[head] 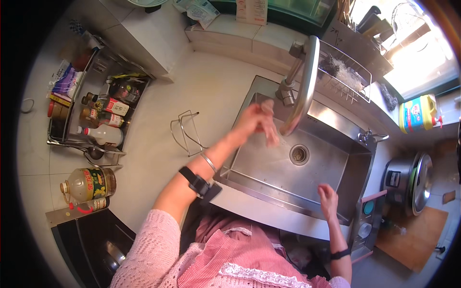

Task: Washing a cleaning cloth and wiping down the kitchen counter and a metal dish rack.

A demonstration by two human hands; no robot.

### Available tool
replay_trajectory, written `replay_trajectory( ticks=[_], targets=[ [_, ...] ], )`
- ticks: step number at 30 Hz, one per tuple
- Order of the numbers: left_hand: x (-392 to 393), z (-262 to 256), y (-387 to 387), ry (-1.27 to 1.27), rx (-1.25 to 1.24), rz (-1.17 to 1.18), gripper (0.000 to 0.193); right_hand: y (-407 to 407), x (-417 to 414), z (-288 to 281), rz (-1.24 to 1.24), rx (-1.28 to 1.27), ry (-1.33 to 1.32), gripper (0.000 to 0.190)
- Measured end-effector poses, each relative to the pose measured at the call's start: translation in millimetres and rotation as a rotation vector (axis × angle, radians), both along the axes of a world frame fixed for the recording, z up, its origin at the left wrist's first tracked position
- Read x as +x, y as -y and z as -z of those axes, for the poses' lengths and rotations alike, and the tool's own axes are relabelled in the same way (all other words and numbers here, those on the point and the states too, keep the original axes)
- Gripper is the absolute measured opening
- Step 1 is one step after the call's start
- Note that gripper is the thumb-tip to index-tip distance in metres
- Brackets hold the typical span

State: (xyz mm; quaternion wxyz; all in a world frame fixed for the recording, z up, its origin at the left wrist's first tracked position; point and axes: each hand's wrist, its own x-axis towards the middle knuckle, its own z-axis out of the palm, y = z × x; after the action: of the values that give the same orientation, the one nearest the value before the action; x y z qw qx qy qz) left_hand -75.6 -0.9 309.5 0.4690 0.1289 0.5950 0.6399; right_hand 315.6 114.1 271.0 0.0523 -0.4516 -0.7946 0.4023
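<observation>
My left hand point(260, 122) is blurred over the left side of the stainless steel sink point(313, 172), just left of the faucet spout point(302, 86). Its fingers hang apart and I see nothing in them. Above the sink's near right part is my right hand point(328, 201), fingers loosely bent, nothing visible in it. The drain point(299, 154) lies between the two hands, farther back in the basin. On the counter beside my left forearm stands a bent-wire metal rack point(187, 133). A strapped black device point(200, 185) and a bracelet circle that forearm.
A rack of bottles point(104, 111) and an oil jug point(90, 184) stand left, near a black cooktop point(90, 237). Behind the faucet hangs a wire basket point(345, 77) with scourers. At right are a yellow detergent jug point(417, 113), a lidded metal pot point(403, 183) and a wooden board point(417, 237).
</observation>
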Motion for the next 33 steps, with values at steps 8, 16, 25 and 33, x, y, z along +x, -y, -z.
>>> replay_trajectory(
  ticks=[8,16,25,33],
  targets=[
    [-196,-28,-51,-0.234,0.220,-0.261,0.027,27,96,45,0.017,0.309,0.313,0.024],
    [-295,-2,-61,-0.230,0.135,-0.181,0.024,33,92,47,0.028,0.425,0.311,0.030],
    [-124,1,-191,-0.308,-0.045,0.097,0.020,27,96,46,0.047,0.424,0.336,0.029],
    [-265,47,-117,-0.368,0.264,-0.490,0.027,31,91,35,-0.003,0.474,0.305,0.028]
  ],
)
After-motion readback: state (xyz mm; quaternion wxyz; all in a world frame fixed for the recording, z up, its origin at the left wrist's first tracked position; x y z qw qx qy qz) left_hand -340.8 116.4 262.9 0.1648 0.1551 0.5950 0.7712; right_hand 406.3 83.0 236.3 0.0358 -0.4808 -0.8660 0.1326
